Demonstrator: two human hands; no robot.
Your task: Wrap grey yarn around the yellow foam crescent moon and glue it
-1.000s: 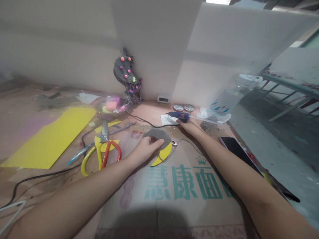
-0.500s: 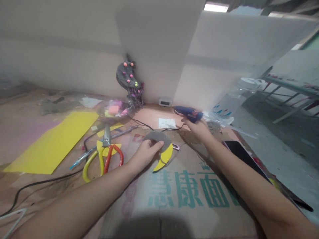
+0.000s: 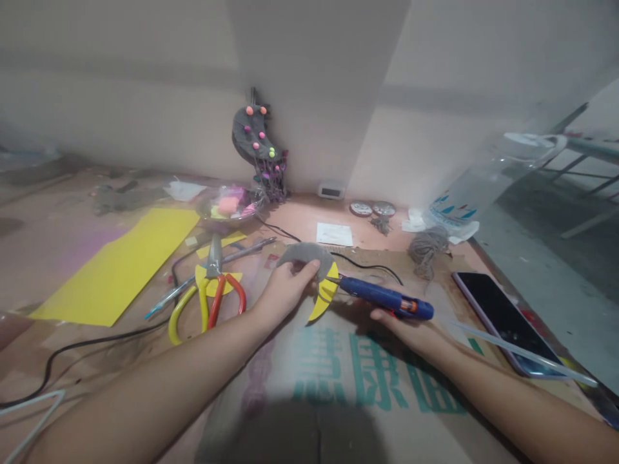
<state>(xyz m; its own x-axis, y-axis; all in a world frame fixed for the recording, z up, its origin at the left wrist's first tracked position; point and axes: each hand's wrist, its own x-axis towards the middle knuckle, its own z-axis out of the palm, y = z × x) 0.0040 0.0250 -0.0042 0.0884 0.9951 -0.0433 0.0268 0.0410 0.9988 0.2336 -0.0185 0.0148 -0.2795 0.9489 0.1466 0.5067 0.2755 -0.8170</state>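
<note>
My left hand [image 3: 293,281] pinches a crescent [image 3: 327,293], yellow at its lower tip and covered in grey along the upper part. In my right hand [image 3: 403,325] is a blue glue gun [image 3: 387,298], its nozzle at the yellow part of the crescent; I cannot tell whether it touches. A long clear glue stick [image 3: 522,351] sticks out of the gun's back, over my right forearm. Printed cardboard [image 3: 338,412] lies beneath both hands. Left of my left hand are scissors [image 3: 216,277] with one yellow and one red handle.
Yellow paper [image 3: 120,270], a pen [image 3: 169,298] and a bowl of coloured pieces [image 3: 227,209] lie left. A decorated grey crescent [image 3: 254,138] leans on the wall. Grey yarn [image 3: 428,248], a phone [image 3: 505,319] and a clear bottle [image 3: 469,187] are right. A black cable [image 3: 91,348] crosses the table.
My right hand has brought the glue gun from the back of the table toward me, and its nozzle now meets the crescent's edge in view. My left hand still holds the crescent.
</note>
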